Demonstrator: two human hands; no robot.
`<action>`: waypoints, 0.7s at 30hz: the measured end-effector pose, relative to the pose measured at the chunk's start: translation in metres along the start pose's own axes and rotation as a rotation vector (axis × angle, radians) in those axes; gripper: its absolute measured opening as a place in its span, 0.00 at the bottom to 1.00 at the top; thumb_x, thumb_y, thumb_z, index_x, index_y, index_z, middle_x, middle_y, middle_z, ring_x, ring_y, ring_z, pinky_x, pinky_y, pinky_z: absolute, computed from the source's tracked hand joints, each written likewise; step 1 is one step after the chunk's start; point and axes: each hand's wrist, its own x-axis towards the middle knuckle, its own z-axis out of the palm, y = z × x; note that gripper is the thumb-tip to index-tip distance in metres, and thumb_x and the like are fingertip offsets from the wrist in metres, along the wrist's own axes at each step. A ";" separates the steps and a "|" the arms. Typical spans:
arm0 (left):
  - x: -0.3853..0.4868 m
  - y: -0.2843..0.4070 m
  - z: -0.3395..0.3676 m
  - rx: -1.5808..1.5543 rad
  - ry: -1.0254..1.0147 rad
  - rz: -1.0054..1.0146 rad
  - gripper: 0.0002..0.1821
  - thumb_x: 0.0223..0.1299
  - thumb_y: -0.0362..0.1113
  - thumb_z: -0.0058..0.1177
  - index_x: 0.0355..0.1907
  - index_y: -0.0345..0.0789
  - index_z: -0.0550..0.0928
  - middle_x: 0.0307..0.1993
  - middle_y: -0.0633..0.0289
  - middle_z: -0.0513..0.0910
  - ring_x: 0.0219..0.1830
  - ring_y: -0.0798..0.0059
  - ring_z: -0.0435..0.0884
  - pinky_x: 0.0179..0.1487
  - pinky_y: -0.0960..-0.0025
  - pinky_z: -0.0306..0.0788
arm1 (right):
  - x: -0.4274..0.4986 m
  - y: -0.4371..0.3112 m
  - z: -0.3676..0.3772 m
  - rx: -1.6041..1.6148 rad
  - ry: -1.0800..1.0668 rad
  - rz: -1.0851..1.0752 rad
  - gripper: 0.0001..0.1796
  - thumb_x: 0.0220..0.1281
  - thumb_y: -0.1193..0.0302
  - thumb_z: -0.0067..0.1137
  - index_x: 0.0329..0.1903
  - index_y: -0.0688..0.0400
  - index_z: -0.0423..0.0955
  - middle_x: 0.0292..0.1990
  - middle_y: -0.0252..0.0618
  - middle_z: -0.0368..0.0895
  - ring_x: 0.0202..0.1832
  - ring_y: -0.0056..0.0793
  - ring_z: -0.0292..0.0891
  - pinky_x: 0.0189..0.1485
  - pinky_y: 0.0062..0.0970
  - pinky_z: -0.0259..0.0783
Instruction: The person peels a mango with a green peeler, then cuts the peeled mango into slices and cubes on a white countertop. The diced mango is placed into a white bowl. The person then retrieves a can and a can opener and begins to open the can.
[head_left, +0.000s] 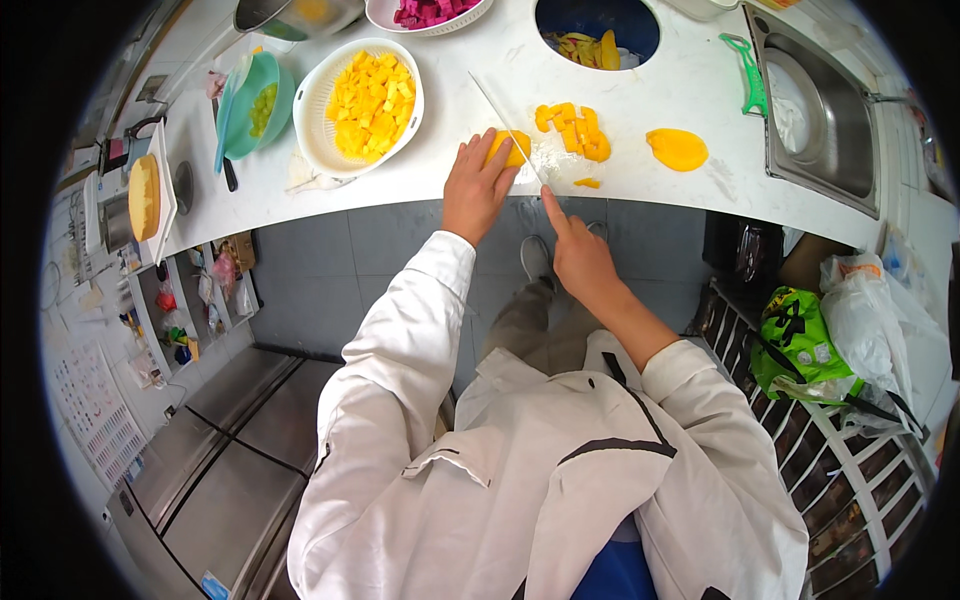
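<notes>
My left hand (480, 180) presses with its fingers on a piece of peeled yellow fruit, apparently mango (513, 148), on the white counter. A long thin knife (501, 116) lies slantwise across that piece, its tip pointing away to the upper left. My right hand (581, 251) grips the knife at its near end, the index finger stretched along it; the handle is hidden by the hand. Just right of the blade sit cut orange-yellow cubes (574, 131) and a small scrap (587, 182). Farther right lies an uncut peeled fruit half (677, 149).
A white colander (301, 124) of yellow cubes and a teal bowl (281, 94) with green fruit stand left. Behind are a colander (442, 28) of magenta cubes and a counter opening (551, 26) with peelings. A green peeler (752, 79) lies beside the steel sink (840, 97).
</notes>
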 end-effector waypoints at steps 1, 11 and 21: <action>0.000 0.000 0.001 0.006 0.005 -0.002 0.25 0.61 0.39 0.64 0.61 0.40 0.80 0.65 0.50 0.75 0.65 0.46 0.74 0.71 0.50 0.65 | 0.000 0.001 0.001 0.005 -0.028 0.021 0.46 0.60 0.81 0.51 0.80 0.40 0.48 0.38 0.51 0.77 0.35 0.54 0.79 0.39 0.47 0.77; 0.000 0.003 0.006 0.028 0.034 -0.040 0.25 0.61 0.40 0.64 0.61 0.40 0.81 0.64 0.50 0.76 0.63 0.46 0.76 0.69 0.51 0.68 | -0.021 0.013 0.004 -0.037 -0.152 0.106 0.49 0.60 0.82 0.52 0.81 0.43 0.43 0.41 0.55 0.77 0.36 0.56 0.79 0.40 0.47 0.77; 0.003 0.006 0.006 0.041 0.022 -0.034 0.25 0.59 0.39 0.65 0.60 0.38 0.81 0.63 0.49 0.77 0.61 0.46 0.77 0.67 0.53 0.70 | -0.025 0.021 -0.007 -0.048 -0.073 0.057 0.48 0.62 0.82 0.50 0.81 0.43 0.43 0.42 0.56 0.78 0.38 0.57 0.80 0.40 0.48 0.78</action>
